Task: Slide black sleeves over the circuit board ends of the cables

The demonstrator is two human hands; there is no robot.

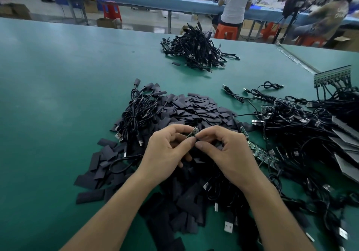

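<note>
I am pinching a small green circuit board (192, 132) between the thumb and forefinger of my left grip (165, 150), and the board is tilting up and away just above my knuckles. My right grip (227, 151) is pinching the board's lower end, its fingertips meeting those of the left. Something dark is sitting between those fingers, but I cannot tell whether it is a sleeve. Under and beyond both grips the heap of black sleeves (202, 108) is lying in overlapping flat pieces, with more of them lying beside my left forearm. Left of the grips, a tangle of cables (136, 112) is resting on the heap's edge. Just right of my right grip a strip of green boards (265, 154) is lying, and farther right a larger mass of cables (295, 122) with USB plugs is crowding the bench. Far ahead, a separate cable bundle (196, 50) is sitting well apart. The green bench (58, 105) is showing wide to the left of my left grip, and again between the heap and the far bundle.
</note>
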